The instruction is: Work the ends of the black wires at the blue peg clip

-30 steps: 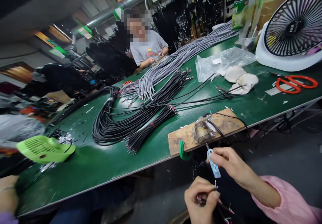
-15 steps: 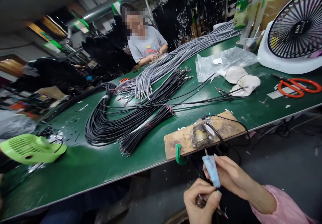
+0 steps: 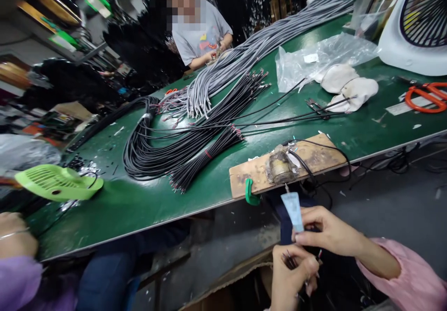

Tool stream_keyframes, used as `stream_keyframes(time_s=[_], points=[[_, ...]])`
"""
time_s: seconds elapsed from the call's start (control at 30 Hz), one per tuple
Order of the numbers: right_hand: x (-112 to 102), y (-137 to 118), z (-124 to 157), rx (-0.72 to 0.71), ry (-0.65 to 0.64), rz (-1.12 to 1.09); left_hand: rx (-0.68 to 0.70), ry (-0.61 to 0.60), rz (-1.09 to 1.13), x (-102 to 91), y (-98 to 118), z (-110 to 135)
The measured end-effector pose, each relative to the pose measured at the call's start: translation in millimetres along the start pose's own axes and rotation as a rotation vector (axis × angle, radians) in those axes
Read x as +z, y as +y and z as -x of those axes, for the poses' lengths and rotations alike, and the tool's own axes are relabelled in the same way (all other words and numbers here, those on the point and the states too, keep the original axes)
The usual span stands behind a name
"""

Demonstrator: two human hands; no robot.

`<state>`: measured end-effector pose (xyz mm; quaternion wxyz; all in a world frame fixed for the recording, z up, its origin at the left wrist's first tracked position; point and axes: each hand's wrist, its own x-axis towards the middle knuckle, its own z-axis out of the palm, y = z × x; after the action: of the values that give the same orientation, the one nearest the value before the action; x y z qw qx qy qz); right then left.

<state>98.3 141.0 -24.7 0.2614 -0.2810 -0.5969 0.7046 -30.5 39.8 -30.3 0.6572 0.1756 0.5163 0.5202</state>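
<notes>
My left hand (image 3: 291, 273) is closed around a few thin dark wires (image 3: 289, 259), with coloured tips poking out between the fingers. Just above it, my right hand (image 3: 319, 227) pinches beside the narrow lower end of a light blue tapered piece (image 3: 293, 211); what sits between those fingertips is hidden. That blue piece lines up with a thin metal shaft (image 3: 287, 188) below a small cylindrical motor (image 3: 281, 166). The motor is fixed to a wooden board (image 3: 244, 178) at the table's edge, held by a green clamp (image 3: 250, 192).
Black cable bundles (image 3: 167, 155) and grey cables (image 3: 244, 50) lie across the green table (image 3: 139, 222). Orange-handled scissors (image 3: 424, 99), a white fan (image 3: 401, 45) and white gloves (image 3: 354, 87) are right. A green fan (image 3: 57, 180) and a co-worker's purple sleeve (image 3: 21, 278) are left. Another person (image 3: 200, 36) sits opposite.
The view has tilted down, so the table sits higher. My right fingers have shifted down along the blue piece, and my left hand is farther below it. A co-worker's hand has appeared at left.
</notes>
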Motion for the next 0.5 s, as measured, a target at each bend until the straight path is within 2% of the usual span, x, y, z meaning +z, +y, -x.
stream_keyframes(time_s=[0.1,0.27,0.37,0.5], points=[[2,-6,-4,-0.051,-0.094,0.087,-0.087,-0.072,-0.037,-1.1,-7,-1],[-2,-7,-4,-0.065,-0.168,0.128,-0.178,-0.057,-0.016,4.2,-9,-4],[-2,-3,-2,-0.061,-0.073,0.153,-0.151,-0.095,-0.038,1.3,-10,-9],[-1,8,1,-0.092,0.095,0.154,-0.032,0.008,-0.003,-13.3,-18,-13]])
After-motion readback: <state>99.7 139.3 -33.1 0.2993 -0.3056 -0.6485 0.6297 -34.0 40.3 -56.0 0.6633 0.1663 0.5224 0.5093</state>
